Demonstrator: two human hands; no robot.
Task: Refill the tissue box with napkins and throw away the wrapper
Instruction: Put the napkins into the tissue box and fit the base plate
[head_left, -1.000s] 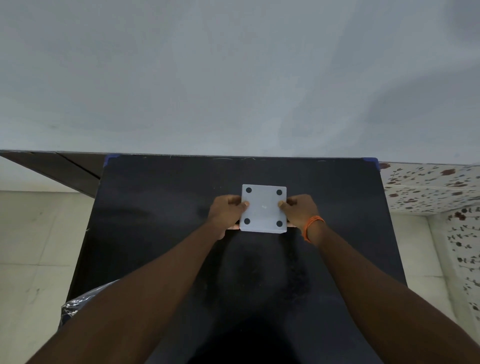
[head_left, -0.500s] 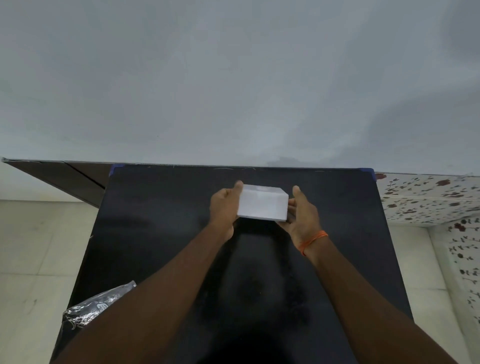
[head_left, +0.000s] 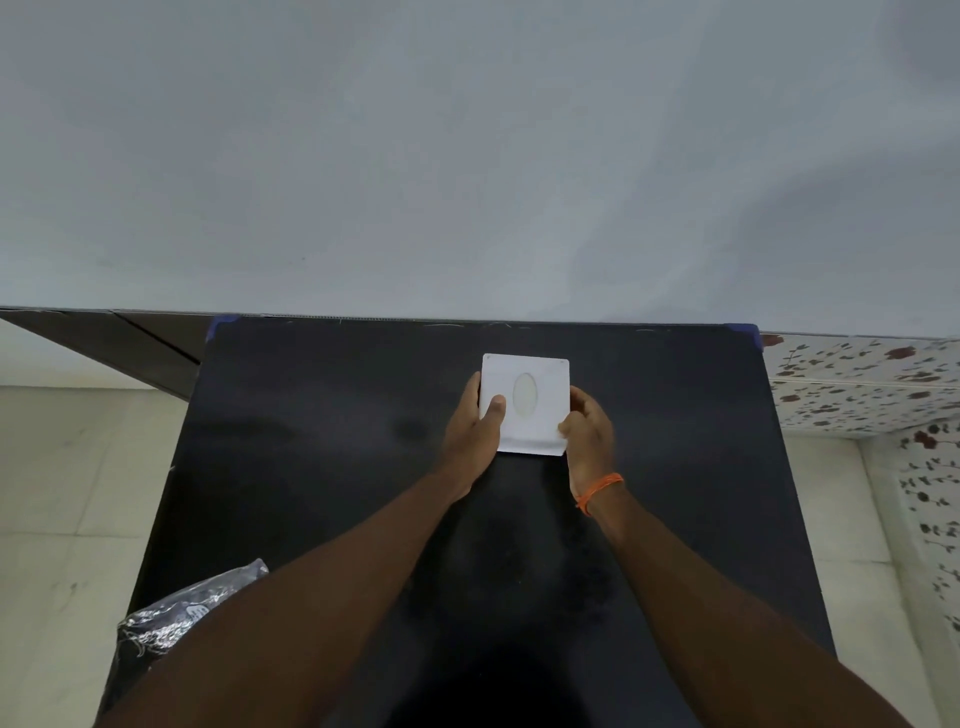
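Note:
A square white tissue box (head_left: 540, 382) rests on the black table (head_left: 322, 426) near its far edge, top side up, with an oval opening in the middle. My left hand (head_left: 475, 426) grips its left side, thumb laid over the top. My right hand (head_left: 589, 431), with an orange thread at the wrist, holds the right side and near corner. A crumpled clear plastic wrapper (head_left: 176, 618) lies at the table's near left edge, partly hidden behind my left forearm. No napkins are visible apart from what may show in the opening.
A pale grey wall rises right behind the table. Light floor tiles lie to the left, and a speckled tiled ledge (head_left: 857, 384) stands to the right. A dark board (head_left: 104, 343) leans at the far left.
The box was bottom up with four dark feet showing; both hands turned it over, and it now sits top up on the table with the oval opening facing me.

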